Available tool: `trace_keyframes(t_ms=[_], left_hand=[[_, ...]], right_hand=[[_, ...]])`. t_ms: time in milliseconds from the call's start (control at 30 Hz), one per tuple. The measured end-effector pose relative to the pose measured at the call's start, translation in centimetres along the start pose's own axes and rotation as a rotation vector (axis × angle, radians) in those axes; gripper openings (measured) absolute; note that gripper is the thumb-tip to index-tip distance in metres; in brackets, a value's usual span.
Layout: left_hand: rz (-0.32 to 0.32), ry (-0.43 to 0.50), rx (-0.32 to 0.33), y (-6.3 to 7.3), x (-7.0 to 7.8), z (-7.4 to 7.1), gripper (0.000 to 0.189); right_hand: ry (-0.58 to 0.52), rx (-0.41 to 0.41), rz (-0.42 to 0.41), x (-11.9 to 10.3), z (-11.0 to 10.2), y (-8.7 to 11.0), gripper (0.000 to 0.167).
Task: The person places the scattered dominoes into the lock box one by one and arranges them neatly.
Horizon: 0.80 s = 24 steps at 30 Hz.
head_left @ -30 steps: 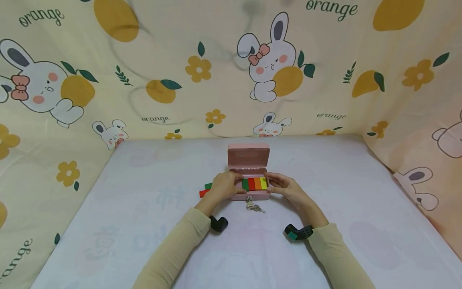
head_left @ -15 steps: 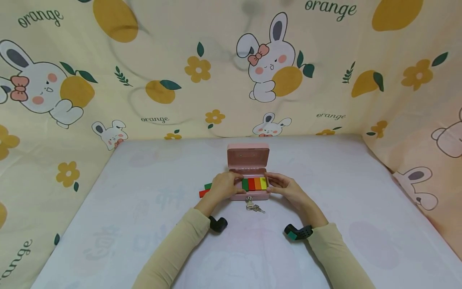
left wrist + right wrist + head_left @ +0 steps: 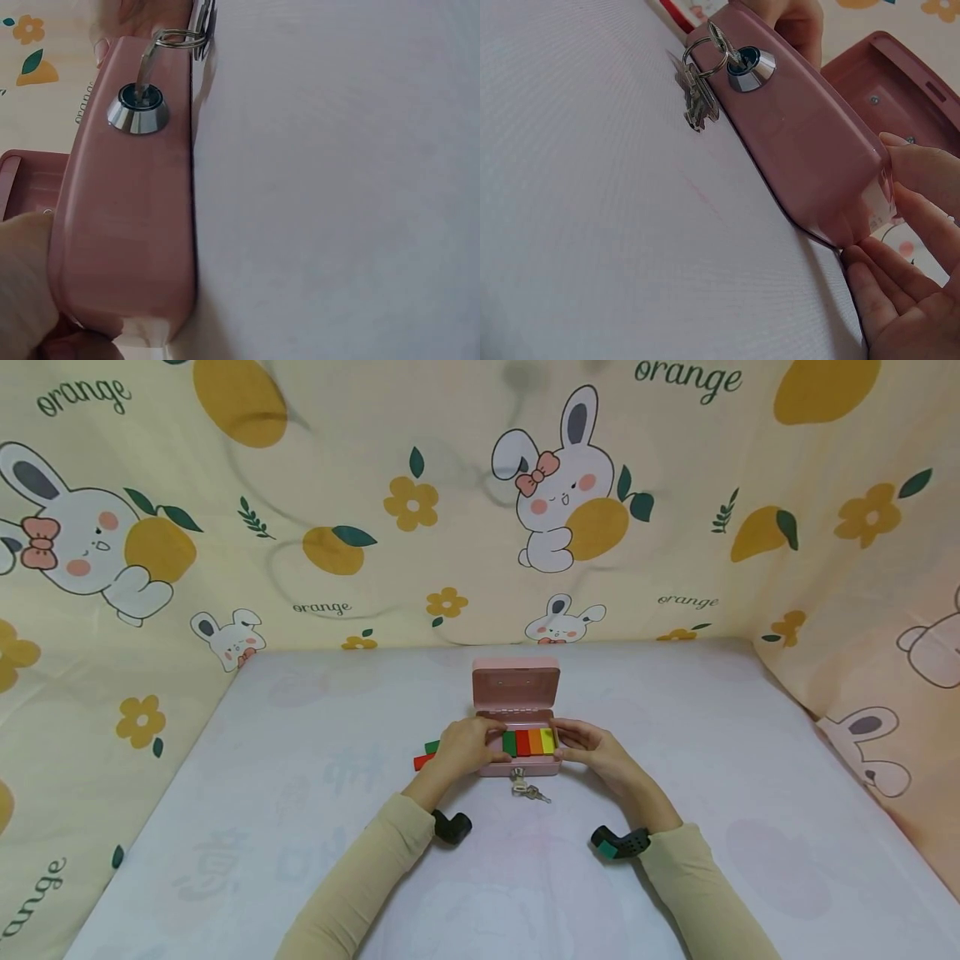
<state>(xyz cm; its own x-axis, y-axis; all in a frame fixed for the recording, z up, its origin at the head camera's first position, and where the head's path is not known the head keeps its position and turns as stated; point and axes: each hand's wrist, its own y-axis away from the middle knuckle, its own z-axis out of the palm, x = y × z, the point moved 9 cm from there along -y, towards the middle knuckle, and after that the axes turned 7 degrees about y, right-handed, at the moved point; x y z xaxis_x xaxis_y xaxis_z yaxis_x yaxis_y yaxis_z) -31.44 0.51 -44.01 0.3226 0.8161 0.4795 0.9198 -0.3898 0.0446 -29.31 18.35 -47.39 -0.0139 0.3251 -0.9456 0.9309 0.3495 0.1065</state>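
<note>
**Glossy pink rectangular box, its hinged lid standing raised**

Head view. The box is sitting on a white tabletop and is holding a row of flat green, red, orange and yellow blocks, set side by side towards its right end. The left hand is arching over the left part of the box; whether its fingers are pinching a block or only bracing the wall, one cannot tell. The right hand is resting at the right end, its thumb and fingers spread apart. A green strip and a red strip are lying outside, just beyond the left hand, which is partly hiding them.

Left wrist view. A conical silver lock is projecting from the front wall, with a metal key standing in it. The left hand's fingertips are showing beside the near end, their hold unclear.

Right wrist view. The right hand's nearly straight fingers are touching the end wall without pinching anything visible. Spare keys are hanging from a ring beside the front wall.

Judgement. The step in hand is apparently arranging blocks within the box; the next move would be calling for steadying the box while the left hand is freeing itself for the outlying strips.
</note>
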Motion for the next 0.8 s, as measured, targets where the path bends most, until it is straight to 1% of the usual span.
trace_keyframes(t_ms=[267, 367, 467, 533, 667, 800], left_hand=[[0.004, 0.015, -0.007, 0.1, 0.0, 0.0, 0.054], [0.017, 0.023, 0.001, 0.1, 0.0, -0.1, 0.054], [0.035, 0.050, 0.011, 0.1, -0.1, -0.2, 0.051], [0.048, 0.088, 0.018, 0.2, -0.2, -0.3, 0.047], [0.081, 0.196, 0.034, 0.5, -0.4, -0.5, 0.037], [0.109, 0.282, 0.051, 0.9, -0.5, -1.0, 0.033]], right_hand=[[-0.002, 0.001, 0.002, 0.0, 0.0, 0.0, 0.062], [0.005, 0.005, 0.005, 0.0, 0.0, 0.0, 0.062], [0.007, 0.003, 0.005, 0.1, 0.0, -0.1, 0.062], [0.003, -0.002, 0.002, 0.1, 0.0, -0.1, 0.062], [-0.007, -0.005, -0.002, 0.1, 0.0, -0.1, 0.064], [-0.014, 0.002, 0.005, 0.2, 0.0, -0.2, 0.064]])
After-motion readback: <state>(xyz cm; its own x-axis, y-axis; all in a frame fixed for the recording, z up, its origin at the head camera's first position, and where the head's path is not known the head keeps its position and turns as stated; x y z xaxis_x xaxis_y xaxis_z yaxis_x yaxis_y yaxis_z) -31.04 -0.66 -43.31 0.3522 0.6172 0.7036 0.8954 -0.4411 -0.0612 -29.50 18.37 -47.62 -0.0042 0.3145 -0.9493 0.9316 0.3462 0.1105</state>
